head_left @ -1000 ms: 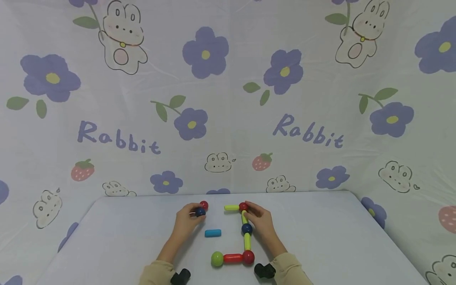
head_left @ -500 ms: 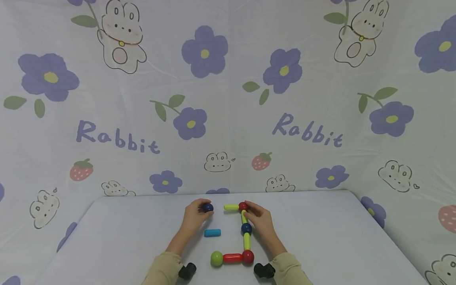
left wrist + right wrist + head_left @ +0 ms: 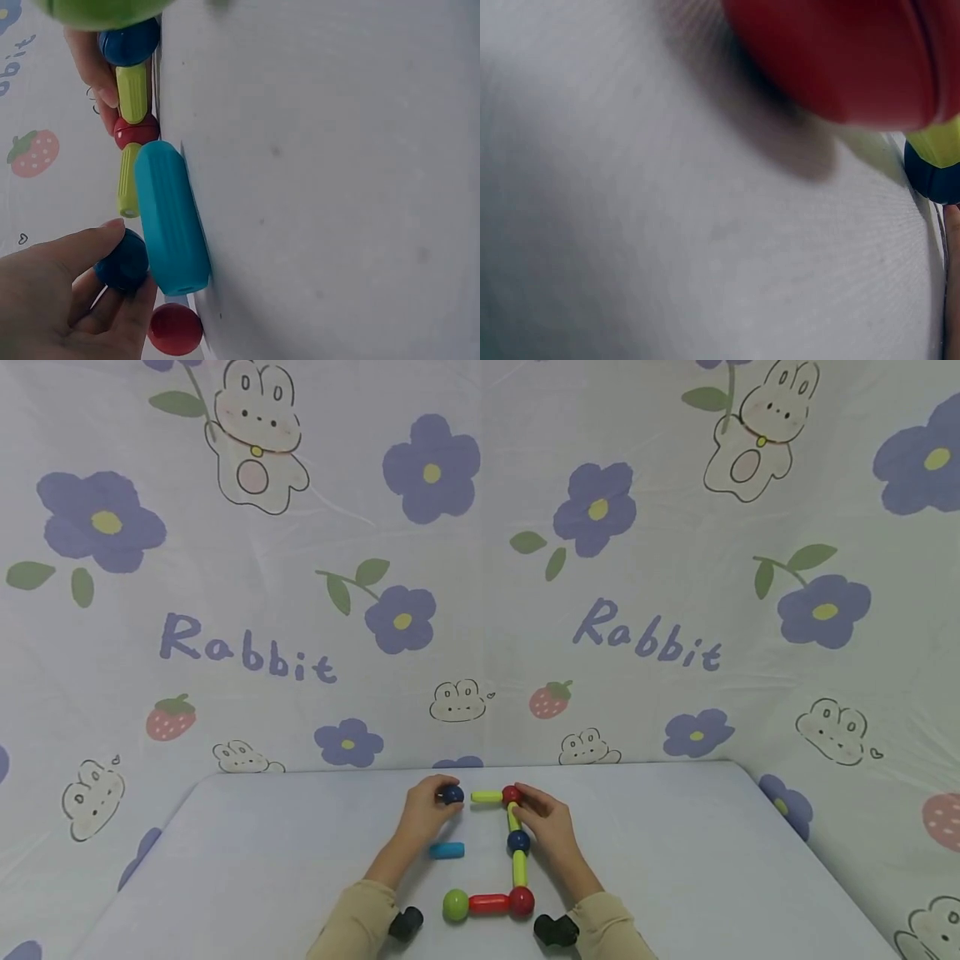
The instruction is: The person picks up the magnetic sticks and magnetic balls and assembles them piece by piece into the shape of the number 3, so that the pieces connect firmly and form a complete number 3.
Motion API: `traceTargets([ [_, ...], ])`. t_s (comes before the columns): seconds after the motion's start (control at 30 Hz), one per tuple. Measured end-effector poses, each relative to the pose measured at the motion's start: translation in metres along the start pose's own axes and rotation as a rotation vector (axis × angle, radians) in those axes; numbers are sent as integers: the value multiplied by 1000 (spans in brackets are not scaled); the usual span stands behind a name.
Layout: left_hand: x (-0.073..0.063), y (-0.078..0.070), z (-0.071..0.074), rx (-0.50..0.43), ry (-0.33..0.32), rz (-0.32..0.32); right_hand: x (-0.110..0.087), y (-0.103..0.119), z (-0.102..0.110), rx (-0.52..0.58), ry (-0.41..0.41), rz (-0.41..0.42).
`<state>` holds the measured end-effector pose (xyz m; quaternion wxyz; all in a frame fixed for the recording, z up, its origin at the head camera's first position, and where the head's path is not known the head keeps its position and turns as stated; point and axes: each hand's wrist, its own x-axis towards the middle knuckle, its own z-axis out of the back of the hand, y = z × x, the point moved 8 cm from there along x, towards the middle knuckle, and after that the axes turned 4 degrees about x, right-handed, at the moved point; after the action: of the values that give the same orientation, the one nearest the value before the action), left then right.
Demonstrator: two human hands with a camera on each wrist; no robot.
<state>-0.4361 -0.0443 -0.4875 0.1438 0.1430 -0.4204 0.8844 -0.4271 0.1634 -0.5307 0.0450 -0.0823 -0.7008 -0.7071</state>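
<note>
My left hand (image 3: 422, 817) pinches a dark blue ball (image 3: 453, 794) between thumb and fingers. A small gap separates that ball from the free end of a yellow-green rod (image 3: 487, 797). This rod joins a red ball (image 3: 512, 794), which my right hand (image 3: 552, 823) grips at the far corner of a magnetic-looking stick-and-ball chain. Toward me the chain runs through another blue ball (image 3: 518, 842) to a near red ball (image 3: 521, 902), a red rod (image 3: 489, 903) and a green ball (image 3: 455, 905). A loose red ball (image 3: 175, 328) shows below the left fingers in the left wrist view; the head view hides it.
A loose blue rod (image 3: 448, 850) lies on the white table (image 3: 690, 860), beside my left forearm. Patterned cloth (image 3: 480, 568) hangs behind the table's far edge. Black wrist devices (image 3: 557, 931) sit close to the near end of the chain.
My left hand has moved right with the blue ball, closer to the yellow-green rod's free end. It now covers the loose red ball in the head view. My right hand has stayed put.
</note>
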Motion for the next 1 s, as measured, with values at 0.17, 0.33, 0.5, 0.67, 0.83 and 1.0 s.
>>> traceTargets([
  [0.17, 2, -1, -6, 2, 21, -7, -1, 0, 0, 7, 4, -5],
  [0.33, 3, -4, -9, 5, 30, -10, 0, -1, 0, 20, 11, -1],
  [0.5, 3, -5, -10, 31, 37, -2, 1, -3, 0, 24, 13, -5],
  [0.67, 3, -7, -11, 33, 46, -3, 1, -3, 0, 24, 16, -5],
  [0.83, 3, -11, -11, 35, 44, -35, 1, -2, 0, 39, 37, -15],
  [1.0, 4, -10, -13, 57, 50, -29, -1, 4, -2, 54, 70, -10],
])
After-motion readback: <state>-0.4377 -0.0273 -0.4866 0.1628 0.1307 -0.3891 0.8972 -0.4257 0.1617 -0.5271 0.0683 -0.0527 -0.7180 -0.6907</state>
